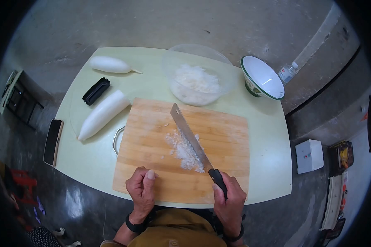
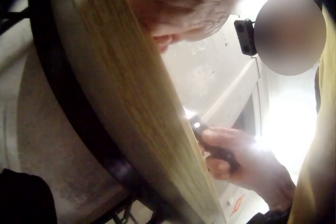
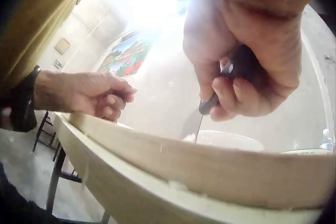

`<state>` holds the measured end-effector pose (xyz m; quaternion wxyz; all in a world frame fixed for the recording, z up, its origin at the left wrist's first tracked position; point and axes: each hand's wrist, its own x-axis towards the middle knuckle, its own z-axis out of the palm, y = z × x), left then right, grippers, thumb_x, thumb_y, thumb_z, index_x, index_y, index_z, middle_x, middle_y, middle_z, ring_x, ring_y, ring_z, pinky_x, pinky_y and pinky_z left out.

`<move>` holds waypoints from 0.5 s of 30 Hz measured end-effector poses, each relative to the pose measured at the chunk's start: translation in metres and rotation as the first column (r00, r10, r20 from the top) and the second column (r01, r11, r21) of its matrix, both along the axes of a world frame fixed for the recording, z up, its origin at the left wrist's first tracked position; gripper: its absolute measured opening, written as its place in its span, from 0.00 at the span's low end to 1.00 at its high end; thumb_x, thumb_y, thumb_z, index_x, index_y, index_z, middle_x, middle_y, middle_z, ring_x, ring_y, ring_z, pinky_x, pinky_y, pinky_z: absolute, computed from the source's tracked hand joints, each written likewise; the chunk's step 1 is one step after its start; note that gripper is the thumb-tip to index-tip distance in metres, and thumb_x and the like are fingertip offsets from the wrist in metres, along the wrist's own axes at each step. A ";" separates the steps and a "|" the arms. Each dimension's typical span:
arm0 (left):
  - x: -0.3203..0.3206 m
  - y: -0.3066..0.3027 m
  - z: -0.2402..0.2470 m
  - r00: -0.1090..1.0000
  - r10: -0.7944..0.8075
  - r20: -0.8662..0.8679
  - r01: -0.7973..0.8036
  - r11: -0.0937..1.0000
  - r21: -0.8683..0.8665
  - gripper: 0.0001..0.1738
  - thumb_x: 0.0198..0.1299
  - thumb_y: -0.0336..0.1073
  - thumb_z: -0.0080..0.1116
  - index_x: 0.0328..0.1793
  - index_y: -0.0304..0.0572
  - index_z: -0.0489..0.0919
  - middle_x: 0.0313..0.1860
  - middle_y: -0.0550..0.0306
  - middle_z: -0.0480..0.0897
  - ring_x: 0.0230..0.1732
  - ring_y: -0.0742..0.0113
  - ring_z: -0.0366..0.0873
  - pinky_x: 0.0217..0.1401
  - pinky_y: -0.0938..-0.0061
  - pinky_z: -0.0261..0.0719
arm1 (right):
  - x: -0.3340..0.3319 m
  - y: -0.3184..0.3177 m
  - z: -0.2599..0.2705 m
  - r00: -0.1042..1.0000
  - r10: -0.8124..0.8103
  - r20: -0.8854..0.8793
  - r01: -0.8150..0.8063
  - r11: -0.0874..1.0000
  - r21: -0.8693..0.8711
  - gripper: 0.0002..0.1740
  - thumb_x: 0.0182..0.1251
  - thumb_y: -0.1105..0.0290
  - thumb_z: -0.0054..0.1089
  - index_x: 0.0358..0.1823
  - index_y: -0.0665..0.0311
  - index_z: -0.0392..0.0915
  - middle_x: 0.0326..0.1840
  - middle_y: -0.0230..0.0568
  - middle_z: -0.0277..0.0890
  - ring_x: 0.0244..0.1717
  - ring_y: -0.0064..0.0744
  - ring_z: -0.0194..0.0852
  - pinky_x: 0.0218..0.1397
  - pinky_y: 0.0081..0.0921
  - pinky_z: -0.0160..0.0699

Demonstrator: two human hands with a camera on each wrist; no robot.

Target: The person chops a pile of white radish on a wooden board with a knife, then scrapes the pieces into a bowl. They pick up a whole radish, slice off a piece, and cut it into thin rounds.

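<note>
My right hand [image 1: 230,201] grips the black handle [image 1: 218,183] of a cleaver, seen close up in the right wrist view too. The blade [image 1: 189,133] slants up and left over the wooden cutting board [image 1: 228,140], along a heap of finely chopped white bits [image 1: 185,154], likely radish. Small crumbs of it lie scattered to the left. My left hand [image 1: 142,187] stays at the board's front left edge, fingers curled in and thumb on top, with nothing in it. In the right wrist view the left hand's curled fingers [image 3: 113,100] show just above the board.
Behind the board stands a clear bowl [image 1: 173,61] of shredded white radish. A green-rimmed bowl [image 1: 261,76] and a water bottle [image 1: 287,73] are at back right. Two whole white radishes, one near [image 1: 103,115] and one far [image 1: 111,64], a black holder [image 1: 96,91] and a phone [image 1: 52,142] lie left.
</note>
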<state>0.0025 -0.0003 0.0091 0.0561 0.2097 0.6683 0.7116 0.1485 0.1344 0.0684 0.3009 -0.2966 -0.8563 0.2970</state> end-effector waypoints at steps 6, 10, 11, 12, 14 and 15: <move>0.000 0.002 0.000 1.000 -0.001 -0.002 0.001 1.000 0.019 0.15 0.67 0.37 0.54 0.29 0.34 0.75 0.22 0.61 0.74 0.23 0.77 0.64 0.27 0.79 0.61 | 0.000 0.003 -0.006 0.999 0.017 0.040 -0.020 0.997 0.075 0.18 0.57 0.81 0.60 0.51 0.66 0.77 0.32 0.47 0.76 0.29 0.45 0.78 0.31 0.32 0.76; 0.000 0.003 0.000 1.000 0.006 -0.018 -0.005 0.999 0.032 0.15 0.67 0.36 0.54 0.29 0.34 0.74 0.21 0.61 0.74 0.23 0.76 0.64 0.26 0.79 0.62 | 0.001 -0.001 -0.006 0.999 0.032 0.010 -0.033 0.999 0.028 0.18 0.57 0.80 0.60 0.51 0.67 0.76 0.32 0.48 0.76 0.30 0.45 0.78 0.32 0.32 0.76; 0.001 0.002 -0.001 1.000 0.004 -0.016 -0.003 0.999 0.032 0.15 0.67 0.36 0.54 0.29 0.34 0.74 0.21 0.61 0.74 0.23 0.76 0.64 0.26 0.79 0.62 | 0.001 0.001 -0.008 0.998 0.036 0.044 -0.038 0.998 0.040 0.18 0.57 0.80 0.60 0.51 0.67 0.76 0.32 0.48 0.76 0.30 0.45 0.78 0.32 0.32 0.76; 0.000 0.001 -0.002 1.000 0.004 -0.019 -0.003 1.000 0.031 0.15 0.67 0.37 0.54 0.29 0.34 0.74 0.21 0.61 0.74 0.23 0.76 0.64 0.26 0.79 0.62 | 0.000 0.002 -0.009 0.996 0.042 0.075 -0.046 0.997 0.054 0.19 0.57 0.80 0.60 0.52 0.67 0.76 0.33 0.48 0.76 0.30 0.45 0.78 0.32 0.32 0.77; 0.000 0.000 -0.004 1.000 0.008 -0.022 -0.007 1.000 0.029 0.15 0.67 0.37 0.54 0.29 0.34 0.74 0.21 0.61 0.73 0.22 0.76 0.64 0.26 0.79 0.62 | 0.002 0.000 -0.007 0.997 0.058 0.056 -0.060 0.997 0.042 0.19 0.57 0.79 0.61 0.52 0.67 0.76 0.33 0.48 0.76 0.30 0.44 0.78 0.32 0.32 0.77; 0.000 0.000 -0.003 1.000 0.012 -0.026 -0.011 0.999 0.042 0.15 0.68 0.37 0.54 0.29 0.34 0.74 0.21 0.61 0.73 0.22 0.76 0.64 0.26 0.79 0.61 | 0.003 -0.001 -0.006 0.997 0.072 0.038 -0.073 0.997 0.027 0.19 0.58 0.79 0.61 0.53 0.67 0.75 0.34 0.47 0.76 0.30 0.44 0.78 0.32 0.32 0.77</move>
